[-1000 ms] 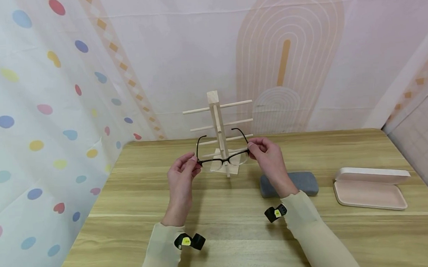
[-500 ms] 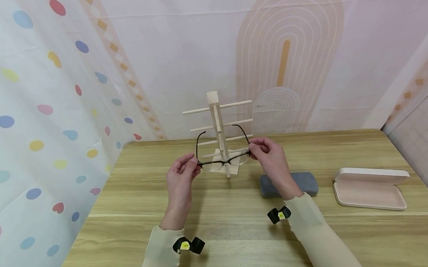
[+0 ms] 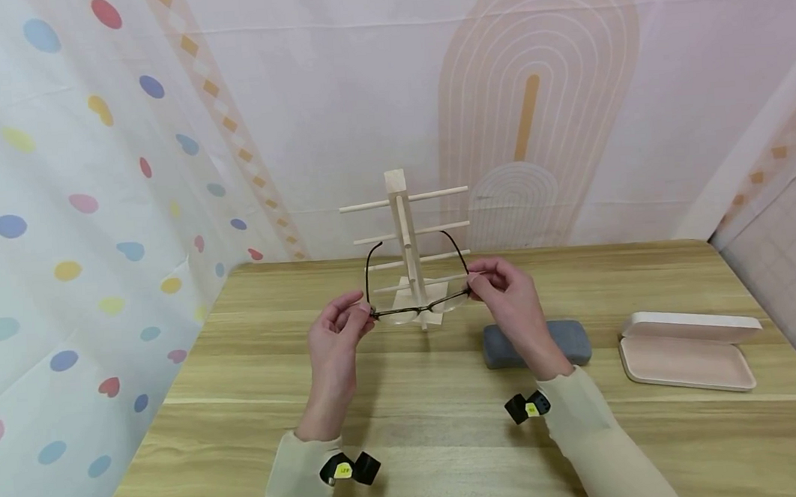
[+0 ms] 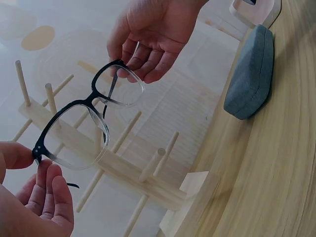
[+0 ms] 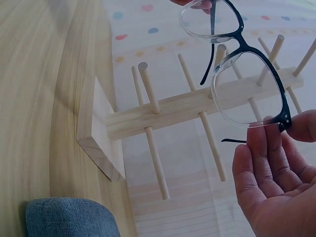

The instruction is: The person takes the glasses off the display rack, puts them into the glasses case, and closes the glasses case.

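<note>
A pair of eyeglasses (image 3: 420, 309) with a black upper rim and clear lower rim is held up in front of a wooden eyeglass stand (image 3: 397, 182). My left hand (image 3: 335, 334) pinches the frame at its left hinge corner. At the opposite hinge corner, my right hand (image 3: 509, 303) pinches with thumb and fingers. Both temples stand unfolded and point away toward the stand. In the left wrist view the lenses (image 4: 76, 136) hang apart from the fingers. The stand has a post with several crossing pegs (image 5: 155, 163) and a square base (image 5: 101, 131).
A closed grey-blue glasses case (image 3: 568, 341) lies below my right wrist. Farther right, an open pale pink case (image 3: 690, 361) rests on the wooden table (image 3: 422, 457). Patterned curtains (image 3: 336, 94) hang behind and at the left.
Both hands have drawn slightly back toward me with the eyeglasses, the right hand also shifting a little to the right. The stand and both cases have stayed in place.
</note>
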`<act>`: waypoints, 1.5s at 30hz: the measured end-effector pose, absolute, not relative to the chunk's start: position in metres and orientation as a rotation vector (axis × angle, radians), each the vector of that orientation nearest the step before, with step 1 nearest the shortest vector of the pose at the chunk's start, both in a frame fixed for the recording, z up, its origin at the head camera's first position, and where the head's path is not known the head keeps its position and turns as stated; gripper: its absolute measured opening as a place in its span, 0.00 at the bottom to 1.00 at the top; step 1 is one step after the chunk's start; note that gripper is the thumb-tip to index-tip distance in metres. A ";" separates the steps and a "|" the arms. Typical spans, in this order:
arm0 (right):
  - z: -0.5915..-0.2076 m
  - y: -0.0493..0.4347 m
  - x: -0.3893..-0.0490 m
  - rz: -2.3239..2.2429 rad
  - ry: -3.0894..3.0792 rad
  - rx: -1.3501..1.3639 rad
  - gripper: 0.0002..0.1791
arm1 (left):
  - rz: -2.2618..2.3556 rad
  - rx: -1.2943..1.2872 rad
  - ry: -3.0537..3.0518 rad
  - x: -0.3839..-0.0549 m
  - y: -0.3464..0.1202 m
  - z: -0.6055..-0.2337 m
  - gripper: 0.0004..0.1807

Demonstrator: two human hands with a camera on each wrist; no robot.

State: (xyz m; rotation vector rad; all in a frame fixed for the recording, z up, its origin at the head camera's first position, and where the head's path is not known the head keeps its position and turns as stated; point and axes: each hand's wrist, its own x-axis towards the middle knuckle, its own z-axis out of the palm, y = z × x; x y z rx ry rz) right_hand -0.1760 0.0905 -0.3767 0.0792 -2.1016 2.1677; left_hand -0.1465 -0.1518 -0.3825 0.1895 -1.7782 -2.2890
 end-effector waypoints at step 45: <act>-0.379 0.111 -0.141 2.003 -2.227 0.202 0.11 | -2.186 0.075 -1.972 -0.113 -0.151 -0.382 0.19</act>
